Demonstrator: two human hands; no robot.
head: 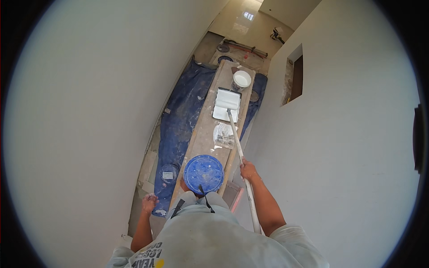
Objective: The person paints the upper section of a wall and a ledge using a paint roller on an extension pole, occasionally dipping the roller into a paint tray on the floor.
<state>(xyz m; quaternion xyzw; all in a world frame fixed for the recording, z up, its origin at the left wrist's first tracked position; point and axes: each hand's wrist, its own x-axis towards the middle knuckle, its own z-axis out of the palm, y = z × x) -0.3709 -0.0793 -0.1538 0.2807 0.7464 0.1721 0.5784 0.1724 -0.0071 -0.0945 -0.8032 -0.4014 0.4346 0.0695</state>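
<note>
My right hand (248, 170) grips the white pole (236, 140) of a paint roller. The roller head (226, 104) rests in a black-rimmed paint tray (226, 115) coated with white paint. Beyond the tray stands a bucket of white paint (242, 79). My left hand (149, 203) hangs on the left, loosely curled, its fingers slightly apart and whitened, with nothing visible in it. A round blue lid (203, 173), spattered with paint, lies in front of my legs and partly hides my feet.
A long plank platform (201, 142) carries the tray, bucket and a paint-smeared flat piece (225, 138). Blue sheeting (177, 124) covers the floor beside it. Pale walls rise on the left (83, 117) and right (328, 140); the right one has a recessed opening (295, 78).
</note>
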